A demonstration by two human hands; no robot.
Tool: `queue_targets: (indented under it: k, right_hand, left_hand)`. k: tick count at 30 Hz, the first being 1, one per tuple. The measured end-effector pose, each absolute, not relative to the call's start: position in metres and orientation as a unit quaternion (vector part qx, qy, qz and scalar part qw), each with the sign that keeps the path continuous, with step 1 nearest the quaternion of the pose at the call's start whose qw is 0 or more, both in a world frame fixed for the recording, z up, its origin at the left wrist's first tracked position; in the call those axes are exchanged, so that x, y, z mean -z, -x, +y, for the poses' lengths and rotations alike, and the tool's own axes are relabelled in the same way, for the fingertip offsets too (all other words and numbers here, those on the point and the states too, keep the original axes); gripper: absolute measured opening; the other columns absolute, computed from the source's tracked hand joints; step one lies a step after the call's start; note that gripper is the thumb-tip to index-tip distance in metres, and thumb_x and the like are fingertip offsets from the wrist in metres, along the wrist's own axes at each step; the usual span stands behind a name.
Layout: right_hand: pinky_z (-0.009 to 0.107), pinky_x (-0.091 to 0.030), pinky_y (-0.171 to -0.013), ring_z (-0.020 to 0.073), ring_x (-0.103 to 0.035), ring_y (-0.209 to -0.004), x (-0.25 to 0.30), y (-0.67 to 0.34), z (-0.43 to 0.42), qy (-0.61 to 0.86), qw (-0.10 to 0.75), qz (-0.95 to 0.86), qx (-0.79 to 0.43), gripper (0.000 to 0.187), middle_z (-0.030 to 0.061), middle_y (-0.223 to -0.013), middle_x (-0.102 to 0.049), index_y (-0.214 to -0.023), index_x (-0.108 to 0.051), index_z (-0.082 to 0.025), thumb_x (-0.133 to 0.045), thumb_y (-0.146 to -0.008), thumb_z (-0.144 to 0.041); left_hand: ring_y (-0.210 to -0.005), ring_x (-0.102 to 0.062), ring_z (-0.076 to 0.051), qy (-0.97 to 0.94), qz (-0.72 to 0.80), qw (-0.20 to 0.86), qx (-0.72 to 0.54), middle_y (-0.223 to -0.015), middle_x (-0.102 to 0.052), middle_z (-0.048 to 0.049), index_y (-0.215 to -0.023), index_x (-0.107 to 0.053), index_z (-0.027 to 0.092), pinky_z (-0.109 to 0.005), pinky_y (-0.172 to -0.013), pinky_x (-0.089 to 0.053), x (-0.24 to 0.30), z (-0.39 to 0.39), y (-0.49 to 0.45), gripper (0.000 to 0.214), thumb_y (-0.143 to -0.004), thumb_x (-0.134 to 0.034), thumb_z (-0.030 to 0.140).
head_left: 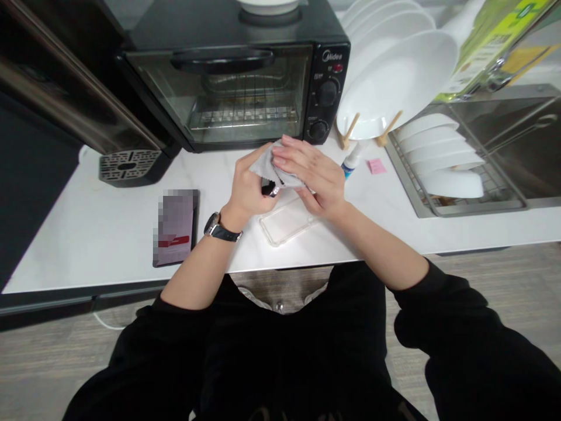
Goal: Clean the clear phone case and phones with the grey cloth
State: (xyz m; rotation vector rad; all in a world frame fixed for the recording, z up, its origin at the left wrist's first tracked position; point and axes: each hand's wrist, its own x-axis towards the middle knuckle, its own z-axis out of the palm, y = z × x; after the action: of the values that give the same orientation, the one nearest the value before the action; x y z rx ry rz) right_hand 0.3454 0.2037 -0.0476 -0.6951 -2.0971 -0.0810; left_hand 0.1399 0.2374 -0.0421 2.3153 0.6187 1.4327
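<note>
My left hand [249, 186] is closed around a dark smartphone [268, 188], of which only a black corner with a shiny edge shows. A light grey cleaning cloth [265, 165] covers most of the phone. My right hand [316, 175] presses this cloth onto the phone from above, fingers together. Below both hands, a clear phone case [283, 225] lies on the white counter, partly hidden by my right hand. Just behind the right hand stands a small spray bottle [349, 164] with a blue label.
A tablet-like device [176, 228] with a blurred screen lies at left. Behind are a black toaster oven [245, 99] and a drip tray [128, 166]. White plates [398, 82] stand in a rack, near a pink sticky note [376, 166]. The sink [521, 146] holds bowls [438, 146].
</note>
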Motion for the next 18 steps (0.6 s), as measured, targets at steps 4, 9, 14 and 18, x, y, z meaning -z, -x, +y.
queue_targets:
  k: [4, 9, 14, 18]
  right_hand:
    - [0.049, -0.051, -0.127, 0.0245, -0.056, -0.153, 0.046, -0.343, 0.208, 0.269, 0.492, -0.827, 0.039, 0.052, 0.0049, -0.146, -0.071, -0.143, -0.064, -0.028, -0.029, -0.113, -0.052]
    - [0.049, -0.058, -0.118, 0.0214, -0.064, -0.143, 0.043, -0.337, 0.213, 0.176, 0.589, -0.788, 0.029, 0.036, -0.0004, -0.133, -0.073, -0.141, -0.06, -0.035, -0.037, -0.113, -0.043]
    - [0.052, -0.054, -0.122, 0.0243, -0.065, -0.14, 0.041, -0.333, 0.207, 0.22, 0.589, -0.776, -0.043, 0.037, 0.0018, -0.124, -0.072, -0.138, -0.059, -0.034, -0.035, -0.113, -0.049]
    - [0.051, -0.059, -0.117, 0.0271, -0.07, -0.132, 0.048, -0.334, 0.208, 0.366, 0.535, -0.76, -0.049, 0.054, 0.0073, -0.131, -0.071, -0.142, -0.056, -0.033, -0.02, -0.112, -0.06]
  left_hand:
    - [-0.098, -0.074, -0.028, -0.841, 0.212, 0.198, -0.457, -0.091, -0.07, -0.0048, -0.097, -0.066, 0.022, -0.046, -0.095, -0.06, 0.034, 0.235, -0.141, 0.029, -0.093, -0.073, 0.05]
    - [-0.101, -0.069, -0.025, -0.813, 0.211, 0.366, -0.4, -0.095, -0.064, -0.0031, -0.108, -0.066, 0.023, -0.042, -0.093, -0.06, 0.024, 0.22, -0.14, 0.04, -0.092, -0.08, 0.056]
    - [-0.097, -0.07, -0.026, -0.734, 0.227, 0.528, -0.363, -0.091, -0.063, -0.0041, -0.108, -0.068, 0.024, -0.039, -0.085, -0.063, 0.018, 0.213, -0.138, 0.052, -0.086, -0.08, 0.069]
    - [-0.084, -0.073, -0.025, -0.635, 0.285, 0.619, -0.364, -0.085, -0.064, -0.0067, -0.114, -0.07, 0.024, -0.035, -0.069, -0.065, 0.011, 0.205, -0.145, 0.066, -0.096, -0.049, 0.084]
